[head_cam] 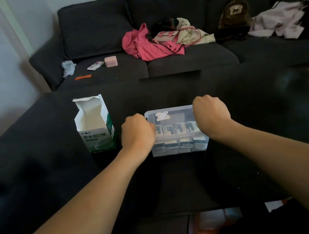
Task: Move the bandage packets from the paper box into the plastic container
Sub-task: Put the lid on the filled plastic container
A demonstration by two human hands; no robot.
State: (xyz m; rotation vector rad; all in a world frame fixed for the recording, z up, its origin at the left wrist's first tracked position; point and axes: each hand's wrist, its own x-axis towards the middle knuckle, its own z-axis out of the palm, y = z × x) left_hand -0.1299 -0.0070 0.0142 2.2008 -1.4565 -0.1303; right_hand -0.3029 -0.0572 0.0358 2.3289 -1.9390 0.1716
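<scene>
A clear plastic container (178, 149) stands in the middle of the black table, filled with rows of bandage packets (173, 129). A small sticker shows near its far edge. My left hand (138, 133) grips the container's left side with curled fingers. My right hand (211, 114) is curled over its right edge, knuckles up. To the left stands the white and green paper box (94, 125), upright with its top flaps open; I see no packets in the part of its inside that shows.
The black table (57, 171) runs out to both sides and towards me. Behind it is a dark sofa (141, 64) with a pink garment (145, 46), a small pink box (110, 61), a brown backpack (234, 14) and other clothes.
</scene>
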